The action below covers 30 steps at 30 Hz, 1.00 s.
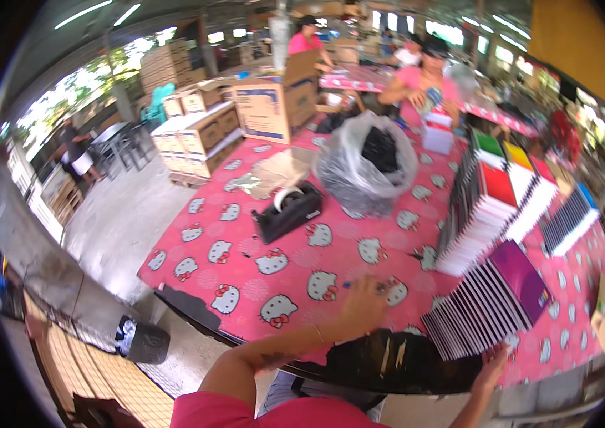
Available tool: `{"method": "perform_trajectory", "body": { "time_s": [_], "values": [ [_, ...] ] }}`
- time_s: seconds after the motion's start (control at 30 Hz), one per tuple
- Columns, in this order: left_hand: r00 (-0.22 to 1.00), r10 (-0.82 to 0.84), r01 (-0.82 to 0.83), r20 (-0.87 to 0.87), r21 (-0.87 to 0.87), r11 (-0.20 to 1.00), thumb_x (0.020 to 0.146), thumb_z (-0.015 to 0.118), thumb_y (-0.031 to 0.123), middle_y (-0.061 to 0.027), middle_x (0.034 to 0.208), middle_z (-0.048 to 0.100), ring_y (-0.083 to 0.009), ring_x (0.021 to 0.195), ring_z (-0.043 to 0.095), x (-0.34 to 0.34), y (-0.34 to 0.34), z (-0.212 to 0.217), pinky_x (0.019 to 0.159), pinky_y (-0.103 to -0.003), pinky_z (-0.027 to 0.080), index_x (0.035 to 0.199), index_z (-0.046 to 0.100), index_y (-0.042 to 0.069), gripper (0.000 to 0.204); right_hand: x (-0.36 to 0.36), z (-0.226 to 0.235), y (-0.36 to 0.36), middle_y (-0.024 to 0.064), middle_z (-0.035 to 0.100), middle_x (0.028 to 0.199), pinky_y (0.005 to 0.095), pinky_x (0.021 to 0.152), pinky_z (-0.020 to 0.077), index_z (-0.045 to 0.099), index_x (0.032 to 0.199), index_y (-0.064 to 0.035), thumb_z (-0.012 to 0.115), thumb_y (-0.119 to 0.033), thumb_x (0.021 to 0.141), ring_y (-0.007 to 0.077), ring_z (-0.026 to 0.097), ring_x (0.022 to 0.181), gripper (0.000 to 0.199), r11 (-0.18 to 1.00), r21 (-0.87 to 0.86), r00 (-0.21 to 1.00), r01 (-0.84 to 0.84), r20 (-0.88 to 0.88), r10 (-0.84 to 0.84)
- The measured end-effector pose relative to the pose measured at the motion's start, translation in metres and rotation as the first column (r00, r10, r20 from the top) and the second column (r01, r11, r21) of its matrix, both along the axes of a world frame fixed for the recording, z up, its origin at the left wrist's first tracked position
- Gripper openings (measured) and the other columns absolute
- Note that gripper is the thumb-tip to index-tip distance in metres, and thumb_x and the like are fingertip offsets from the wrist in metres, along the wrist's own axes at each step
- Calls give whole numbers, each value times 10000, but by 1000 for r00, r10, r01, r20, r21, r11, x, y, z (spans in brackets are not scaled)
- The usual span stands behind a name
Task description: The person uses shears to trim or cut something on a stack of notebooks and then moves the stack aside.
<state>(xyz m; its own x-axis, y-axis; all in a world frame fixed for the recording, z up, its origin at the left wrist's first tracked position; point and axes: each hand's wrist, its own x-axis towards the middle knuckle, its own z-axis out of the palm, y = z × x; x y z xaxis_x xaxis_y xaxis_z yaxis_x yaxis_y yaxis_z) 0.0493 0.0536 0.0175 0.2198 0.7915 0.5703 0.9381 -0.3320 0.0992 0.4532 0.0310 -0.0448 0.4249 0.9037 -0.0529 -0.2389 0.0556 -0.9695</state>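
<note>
My left hand (365,308) is over the pink table cover near the front edge, palm down and smeared by motion. A small blue item (347,284) shows beside its fingers; whether the hand holds it I cannot tell. My right hand (491,365) rests against the near edge of a slanting stack of spiral notebooks (475,303) with a purple cover on top. Its fingers are apart and touch the lowest part of the stack. Behind stand taller piles of notebooks with red (499,184), green (488,145) and yellow covers.
A black tape dispenser (290,214) and a clear plastic bag (367,171) with black stuff inside sit farther back. Cardboard boxes (263,110) stand beyond the table's left side. A blue-covered stack (571,221) lies at right. Co-workers (427,85) are at the far tables.
</note>
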Motion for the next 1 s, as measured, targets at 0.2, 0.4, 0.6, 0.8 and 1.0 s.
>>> {"method": "perform_trajectory", "body": {
  "time_s": [0.2, 0.4, 0.6, 0.8, 1.0],
  "values": [
    [310, 363, 693, 879, -470, 546, 904, 531, 547, -119, 893, 583, -226, 850, 548, 106, -40, -6, 802, -351, 434, 1104, 563, -22, 603, 80, -77, 68, 45, 502, 1336, 348, 947, 410, 366, 1419, -95, 409, -364, 981, 210, 496, 1153, 516, 893, -56, 894, -447, -10, 447],
    [184, 305, 699, 934, -343, 627, 873, 544, 613, -105, 997, 618, -181, 924, 555, 116, -17, -8, 794, -298, 430, 1184, 563, -13, 700, 4, 6, 31, 81, 474, 1361, 398, 958, 445, 413, 1359, -76, 470, -297, 948, 253, 485, 1196, 470, 813, -90, 818, -575, -41, 573],
    [22, 365, 946, 931, -138, 293, 902, 476, 613, -60, 1067, 647, -189, 975, 583, 86, 42, 25, 812, -313, 459, 1232, 585, 64, 649, -72, 46, -37, 127, 428, 1373, 351, 925, 473, 371, 1390, -44, 655, -241, 818, 261, 470, 1202, 668, 773, -173, 791, -610, -188, 582],
    [132, 534, 796, 835, -410, 445, 932, 474, 530, -65, 1101, 607, -149, 1008, 543, 75, 40, 27, 868, -356, 447, 1230, 552, 43, 576, -74, 29, -12, 110, 467, 1331, 501, 973, 427, 333, 1389, -80, 649, -261, 863, 308, 448, 1251, 640, 919, -85, 919, -386, 58, 391],
    [214, 339, 602, 916, -397, 693, 922, 525, 487, -100, 1109, 594, -198, 1050, 519, 103, -28, -23, 948, -354, 396, 1228, 537, 17, 561, -33, -3, 42, 120, 594, 1119, 364, 963, 413, 516, 1202, 26, 574, -72, 764, 232, 540, 1067, 453, 937, -43, 786, -347, 532, 315]
  ]
}}
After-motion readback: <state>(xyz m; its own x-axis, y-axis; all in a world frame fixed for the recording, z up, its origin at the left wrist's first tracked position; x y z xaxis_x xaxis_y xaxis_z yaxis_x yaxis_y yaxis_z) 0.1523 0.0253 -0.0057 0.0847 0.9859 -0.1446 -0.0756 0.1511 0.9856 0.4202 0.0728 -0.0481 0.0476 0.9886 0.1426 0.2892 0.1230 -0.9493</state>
